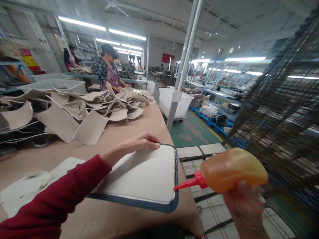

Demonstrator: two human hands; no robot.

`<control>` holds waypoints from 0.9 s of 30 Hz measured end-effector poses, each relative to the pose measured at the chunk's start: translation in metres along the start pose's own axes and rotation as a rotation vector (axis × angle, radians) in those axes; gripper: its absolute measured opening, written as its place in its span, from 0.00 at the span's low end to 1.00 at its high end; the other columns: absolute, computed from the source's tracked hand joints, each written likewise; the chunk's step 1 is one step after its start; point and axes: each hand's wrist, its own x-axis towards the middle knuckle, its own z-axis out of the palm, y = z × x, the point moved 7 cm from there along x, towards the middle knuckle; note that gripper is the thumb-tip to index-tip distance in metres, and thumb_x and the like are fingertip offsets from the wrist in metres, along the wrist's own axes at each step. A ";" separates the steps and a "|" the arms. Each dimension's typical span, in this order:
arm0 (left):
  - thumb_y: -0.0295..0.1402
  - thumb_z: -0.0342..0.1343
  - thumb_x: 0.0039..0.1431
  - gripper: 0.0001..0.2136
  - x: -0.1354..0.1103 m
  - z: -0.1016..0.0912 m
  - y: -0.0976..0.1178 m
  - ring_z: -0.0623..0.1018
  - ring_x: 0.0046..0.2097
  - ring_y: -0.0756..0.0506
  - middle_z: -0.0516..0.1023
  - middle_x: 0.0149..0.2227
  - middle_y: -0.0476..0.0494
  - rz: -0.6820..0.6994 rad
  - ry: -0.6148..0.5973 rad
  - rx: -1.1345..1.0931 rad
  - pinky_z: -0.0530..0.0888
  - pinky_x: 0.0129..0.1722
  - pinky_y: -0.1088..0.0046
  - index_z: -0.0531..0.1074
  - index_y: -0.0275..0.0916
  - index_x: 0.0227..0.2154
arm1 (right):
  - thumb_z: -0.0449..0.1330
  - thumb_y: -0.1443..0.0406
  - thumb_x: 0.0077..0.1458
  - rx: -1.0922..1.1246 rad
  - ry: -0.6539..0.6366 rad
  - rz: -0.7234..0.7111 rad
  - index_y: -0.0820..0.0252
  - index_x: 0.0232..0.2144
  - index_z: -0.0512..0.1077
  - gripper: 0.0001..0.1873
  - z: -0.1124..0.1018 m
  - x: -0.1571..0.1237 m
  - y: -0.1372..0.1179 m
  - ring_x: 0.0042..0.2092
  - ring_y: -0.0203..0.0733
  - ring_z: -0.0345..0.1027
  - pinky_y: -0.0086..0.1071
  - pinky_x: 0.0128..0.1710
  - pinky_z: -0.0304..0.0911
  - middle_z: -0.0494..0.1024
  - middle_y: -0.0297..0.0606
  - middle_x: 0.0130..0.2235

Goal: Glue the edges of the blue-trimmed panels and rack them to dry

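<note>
My left hand (142, 142) is closed on the far edge of a pale rounded panel (147, 176) with a dark blue rim. Its thumb lies on the panel's top face and the fingers bend over the edge. In my right hand (245, 199) is a squeeze bottle (231, 169) of amber liquid, tilted on its side. The tip of its red nozzle (190, 182) meets the right edge of the panel, near the inner line of the rim. A thin yellowish line and glossy spots run along that edge farther up. The panel's left part is hidden under my sleeve.
Loose beige pieces (91, 126) lie piled across the table's far left. White pieces (27, 189) rest at the near left. Right of the table (159, 129), similar panels sit on a wire rack (211, 199). A metal post (183, 63) and white bin (161, 103) stand beyond; a co-worker (109, 69) works behind the pile.
</note>
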 end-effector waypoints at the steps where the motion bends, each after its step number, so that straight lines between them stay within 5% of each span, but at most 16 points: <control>1: 0.40 0.60 0.46 0.12 0.000 0.000 0.000 0.65 0.22 0.53 0.71 0.22 0.51 -0.002 0.005 -0.001 0.59 0.21 0.78 0.74 0.34 0.27 | 0.71 0.60 0.35 0.005 0.009 -0.007 0.49 0.40 0.75 0.24 0.001 0.000 -0.001 0.28 0.45 0.75 0.41 0.32 0.75 0.81 0.36 0.31; 9: 0.41 0.60 0.44 0.13 0.000 -0.008 0.000 0.66 0.22 0.51 0.71 0.20 0.51 -0.001 0.080 0.026 0.58 0.20 0.77 0.74 0.35 0.25 | 0.72 0.59 0.33 -0.012 0.048 -0.002 0.52 0.34 0.77 0.20 0.005 0.000 -0.001 0.27 0.45 0.74 0.41 0.32 0.74 0.80 0.37 0.28; 21: 0.40 0.62 0.41 0.12 0.001 -0.020 -0.010 0.71 0.23 0.48 0.76 0.22 0.46 -0.020 0.184 -0.070 0.62 0.21 0.76 0.77 0.35 0.25 | 0.72 0.59 0.33 -0.061 0.133 -0.109 0.54 0.42 0.74 0.29 -0.006 0.000 -0.001 0.30 0.42 0.74 0.34 0.29 0.71 0.80 0.36 0.34; 27: 0.41 0.62 0.42 0.13 0.000 -0.028 -0.017 0.73 0.23 0.48 0.78 0.24 0.45 -0.038 0.235 -0.110 0.62 0.20 0.77 0.77 0.35 0.27 | 0.71 0.62 0.35 -0.034 0.222 -0.118 0.55 0.36 0.75 0.21 -0.009 -0.008 0.001 0.30 0.37 0.73 0.29 0.33 0.70 0.79 0.30 0.29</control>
